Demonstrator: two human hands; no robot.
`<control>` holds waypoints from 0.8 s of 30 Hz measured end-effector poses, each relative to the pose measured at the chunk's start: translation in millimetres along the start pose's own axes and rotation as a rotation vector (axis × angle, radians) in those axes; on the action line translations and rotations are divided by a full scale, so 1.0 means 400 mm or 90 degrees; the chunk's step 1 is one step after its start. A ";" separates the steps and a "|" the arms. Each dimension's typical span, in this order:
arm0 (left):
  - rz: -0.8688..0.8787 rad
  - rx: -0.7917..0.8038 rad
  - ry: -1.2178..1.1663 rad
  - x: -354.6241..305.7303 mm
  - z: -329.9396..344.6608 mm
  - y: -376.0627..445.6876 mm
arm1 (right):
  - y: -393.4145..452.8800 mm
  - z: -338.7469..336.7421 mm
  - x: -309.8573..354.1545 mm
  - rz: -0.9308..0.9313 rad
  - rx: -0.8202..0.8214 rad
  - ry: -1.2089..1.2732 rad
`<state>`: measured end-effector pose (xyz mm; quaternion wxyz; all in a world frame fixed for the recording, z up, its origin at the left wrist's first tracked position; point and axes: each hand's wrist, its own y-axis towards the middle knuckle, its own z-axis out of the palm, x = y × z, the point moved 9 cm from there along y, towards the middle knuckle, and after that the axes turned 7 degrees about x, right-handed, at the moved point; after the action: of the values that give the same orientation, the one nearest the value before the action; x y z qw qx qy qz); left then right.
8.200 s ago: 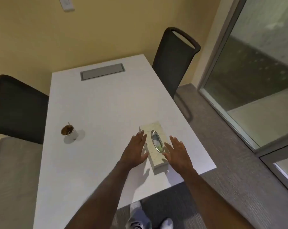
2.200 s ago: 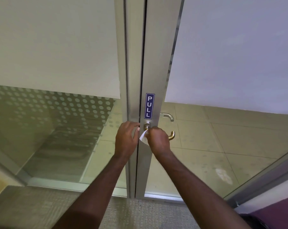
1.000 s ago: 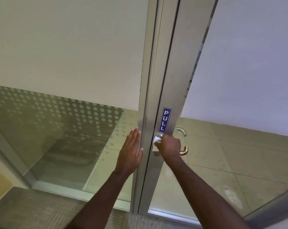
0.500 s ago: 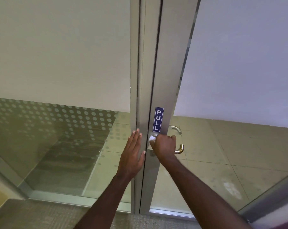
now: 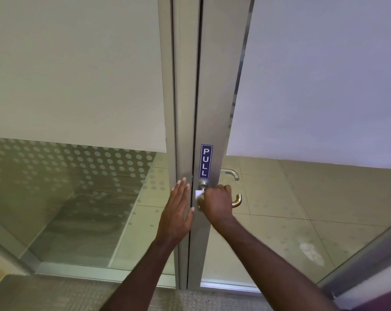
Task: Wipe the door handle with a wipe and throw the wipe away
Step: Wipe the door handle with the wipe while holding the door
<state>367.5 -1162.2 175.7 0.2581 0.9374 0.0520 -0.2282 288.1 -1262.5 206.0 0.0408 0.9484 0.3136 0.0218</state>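
Wipe (image 5: 199,195) was a small white wad bunched in the right hand (image 5: 217,204), pressed on the lever door handle (image 5: 237,202) near its pivot on the aluminium door stile (image 5: 214,108). Right grip was clenched around wipe and lever together. Left hand (image 5: 178,209) lay flat and released against the door frame (image 5: 182,131), fingers splayed across the gap, holding nothing.

Risks, as I judged them: pressing down on the lever could unlatch the door and swing it, and fingers across the gap could get pinched. The wad was small, so bare skin could touch metal, and the curled tip could go unwiped.

Hidden: most of the lever and wipe were under the fist. A second handle (image 5: 231,173) showed through the glass. No bin was in view.
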 end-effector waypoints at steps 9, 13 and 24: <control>0.030 0.005 0.003 -0.034 0.027 0.011 | -0.060 -0.005 -0.110 -0.211 -0.016 -0.092; 0.027 0.009 0.002 -0.037 0.035 0.013 | -0.080 -0.038 -0.178 -0.260 -0.020 -0.137; 0.016 -0.037 0.016 -0.074 0.009 0.022 | -0.091 -0.045 -0.298 -0.134 -0.074 -0.160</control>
<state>341.5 -1171.0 190.5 0.2874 0.9328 0.0499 -0.2117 169.6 -1303.4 218.6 0.1365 0.9017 0.4016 -0.0831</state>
